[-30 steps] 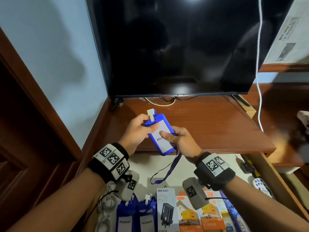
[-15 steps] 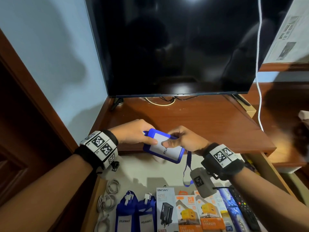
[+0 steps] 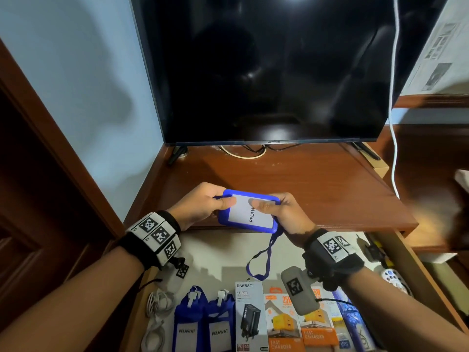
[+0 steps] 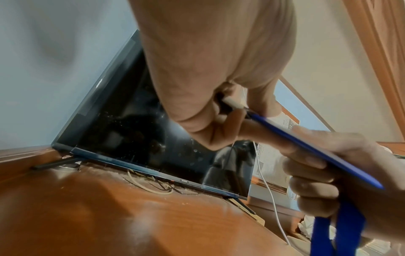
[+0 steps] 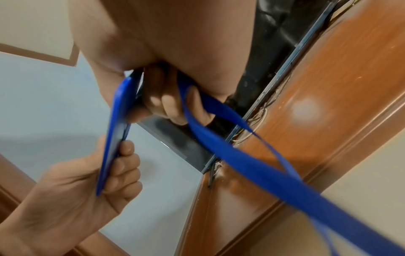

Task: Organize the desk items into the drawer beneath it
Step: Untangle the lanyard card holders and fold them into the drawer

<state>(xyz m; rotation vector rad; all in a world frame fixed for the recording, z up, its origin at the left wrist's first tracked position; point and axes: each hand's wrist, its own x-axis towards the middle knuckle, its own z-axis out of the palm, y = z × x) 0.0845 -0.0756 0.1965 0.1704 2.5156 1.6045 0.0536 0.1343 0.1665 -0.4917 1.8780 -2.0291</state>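
Note:
A blue badge holder (image 3: 247, 215) with a white card reading PELAWAT lies sideways in the air over the front edge of the wooden desk (image 3: 304, 184). My left hand (image 3: 203, 207) pinches its left end, thumb on top; my right hand (image 3: 281, 214) pinches its right end and has the blue lanyard (image 3: 264, 255) running through its fingers. The lanyard loop hangs over the open drawer (image 3: 218, 252). The holder shows edge-on in the left wrist view (image 4: 313, 149) and the right wrist view (image 5: 116, 131), where the lanyard (image 5: 241, 155) trails away.
A black TV (image 3: 266, 67) stands at the back of the desk, a white cable (image 3: 393, 97) hanging at its right. In the drawer lie two more blue badge holders (image 3: 203, 323), charger boxes (image 3: 279, 323), coiled white cables (image 3: 157, 313) and a remote (image 3: 393, 278).
The holder has turned from upright to sideways and come nearer, to the desk's front edge. Both hands moved with it; the left now holds its left end.

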